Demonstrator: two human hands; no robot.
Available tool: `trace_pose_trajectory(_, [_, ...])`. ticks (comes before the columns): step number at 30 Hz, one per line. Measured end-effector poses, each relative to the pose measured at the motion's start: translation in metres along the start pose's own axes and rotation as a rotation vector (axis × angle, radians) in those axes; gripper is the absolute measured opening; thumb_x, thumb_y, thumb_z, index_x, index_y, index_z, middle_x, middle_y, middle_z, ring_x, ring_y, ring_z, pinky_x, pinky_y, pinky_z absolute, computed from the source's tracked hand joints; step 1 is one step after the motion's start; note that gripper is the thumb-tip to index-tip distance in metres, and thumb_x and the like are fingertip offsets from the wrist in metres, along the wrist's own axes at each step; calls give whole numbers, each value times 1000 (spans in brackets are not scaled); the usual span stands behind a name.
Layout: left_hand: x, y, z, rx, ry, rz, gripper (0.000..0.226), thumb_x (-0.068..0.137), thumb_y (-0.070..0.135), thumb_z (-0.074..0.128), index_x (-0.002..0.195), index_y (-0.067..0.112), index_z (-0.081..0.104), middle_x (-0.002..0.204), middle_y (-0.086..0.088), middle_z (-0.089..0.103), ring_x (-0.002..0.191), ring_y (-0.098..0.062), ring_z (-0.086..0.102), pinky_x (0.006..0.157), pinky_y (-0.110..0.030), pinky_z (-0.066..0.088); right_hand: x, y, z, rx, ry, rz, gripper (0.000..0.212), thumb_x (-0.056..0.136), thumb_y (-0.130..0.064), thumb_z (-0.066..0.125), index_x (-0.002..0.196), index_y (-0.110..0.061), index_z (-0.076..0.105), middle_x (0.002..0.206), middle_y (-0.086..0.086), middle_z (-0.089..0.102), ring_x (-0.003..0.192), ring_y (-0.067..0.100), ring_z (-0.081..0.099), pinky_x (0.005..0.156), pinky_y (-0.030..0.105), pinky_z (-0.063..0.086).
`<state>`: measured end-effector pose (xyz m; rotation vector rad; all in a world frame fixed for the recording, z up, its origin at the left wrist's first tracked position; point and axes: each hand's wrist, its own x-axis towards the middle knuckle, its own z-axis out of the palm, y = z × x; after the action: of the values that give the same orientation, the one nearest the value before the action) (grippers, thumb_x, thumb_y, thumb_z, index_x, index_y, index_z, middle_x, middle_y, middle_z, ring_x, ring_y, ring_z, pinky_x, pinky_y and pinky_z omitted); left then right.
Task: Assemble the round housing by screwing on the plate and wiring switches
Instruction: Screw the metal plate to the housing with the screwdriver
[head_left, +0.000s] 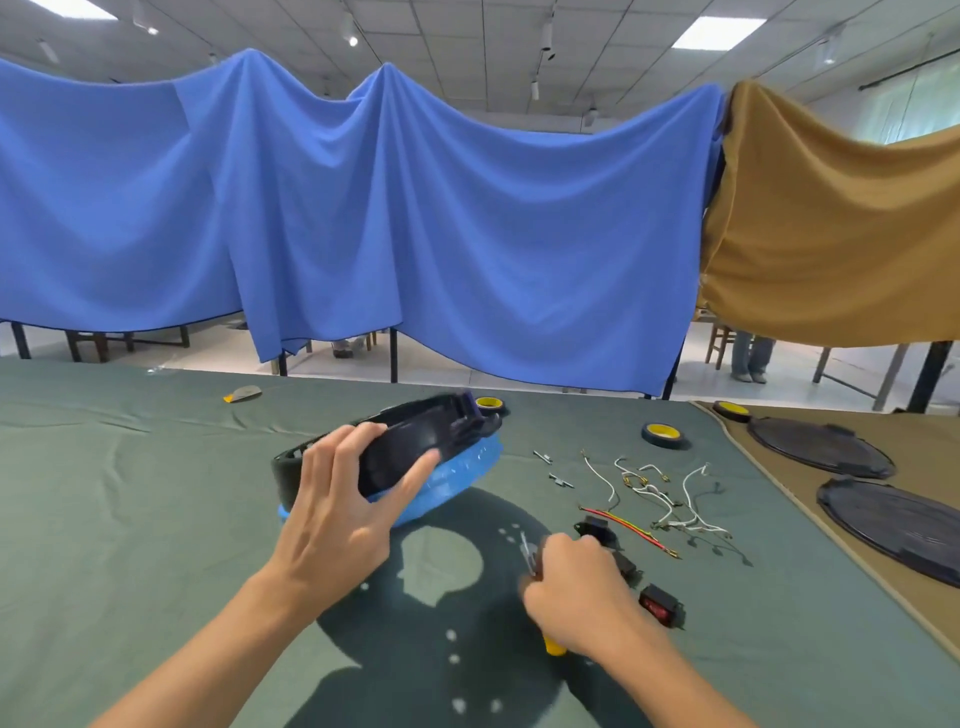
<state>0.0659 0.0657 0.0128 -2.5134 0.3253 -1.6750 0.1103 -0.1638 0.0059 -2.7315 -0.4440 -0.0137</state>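
My left hand (340, 506) grips the near rim of the round housing (415, 441), a black shell with a blue underside, and holds it tilted above the green cloth. My right hand (576, 592) is curled round a screwdriver with a yellow handle end (555, 648); its metal tip (527, 545) is blurred. Black rocker switches (662, 605) lie just right of that hand. Loose white wires (670, 499) and a red-yellow wire (631, 527) lie beyond them. Small screws (558, 480) sit near the wires.
Tape rolls with yellow cores (662, 435) stand at the back of the table, one (491, 402) behind the housing. Two dark round plates (821, 447) lie on the brown cloth at right. A small scraper (243, 395) lies far left. Blue and brown drapes hang behind.
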Motion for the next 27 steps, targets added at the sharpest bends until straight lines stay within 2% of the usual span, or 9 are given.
trace_pose_trajectory(3, [-13,0,7,-32,-41,62,46,108,22,27,123,23,70,125,-14,40,114,-40,43,101,-45,39,-4,-5,10,-169,-5,-81,16,90,-29,45,94,-14,49,104,13,57,103,37,56,73,37,41])
trace_pose_trajectory(9, [-25,-3,20,-85,-50,259,39,103,15,37,124,22,70,123,-12,42,112,-33,46,99,-42,42,1,-6,4,-215,-91,-60,14,92,-29,43,88,-15,41,104,11,53,101,35,54,70,37,37])
trace_pose_trajectory(11, [-30,-8,23,-74,-64,319,39,90,14,53,124,23,70,123,-14,43,111,-33,47,97,-42,43,4,-4,1,-212,-102,-48,17,93,-28,41,83,-15,38,93,8,48,91,32,52,67,36,36])
trace_pose_trajectory(13, [-36,-14,26,-57,-93,362,39,85,29,69,125,26,70,125,-14,43,113,-33,47,97,-42,42,5,-2,-1,-181,-124,-34,25,94,-29,41,74,-17,33,80,2,38,77,26,45,60,34,34])
trace_pose_trajectory(15, [-41,-17,28,-62,-117,372,44,88,51,68,125,28,69,127,-13,43,115,-31,46,99,-42,42,6,1,-1,-179,-127,-25,29,93,-29,41,69,-19,29,75,2,34,76,28,43,61,35,33])
trace_pose_trajectory(17, [-45,-19,28,-69,-133,379,49,89,60,62,127,30,68,128,-13,43,116,-30,46,100,-42,41,8,3,0,-179,-116,-9,30,91,-30,41,67,-18,28,73,3,33,78,30,42,63,35,33])
trace_pose_trajectory(20, [-46,-20,27,-78,-149,388,50,89,63,60,127,31,68,128,-12,43,116,-29,45,101,-42,41,11,3,-3,-154,-101,22,27,92,-34,42,70,-19,36,80,5,42,83,32,46,68,36,39])
trace_pose_trajectory(23, [-46,-19,26,-85,-168,402,48,88,59,63,125,30,69,127,-12,43,116,-29,46,99,-42,42,18,0,-7,-26,2,30,22,95,-34,41,89,-19,56,96,8,62,93,30,57,79,40,51])
trace_pose_trajectory(27, [-46,-18,22,-155,-193,398,37,95,46,56,123,29,71,125,-11,45,111,-29,48,95,-41,44,29,-12,-5,176,50,-2,25,96,-32,43,100,-16,62,100,9,66,97,27,60,84,39,51])
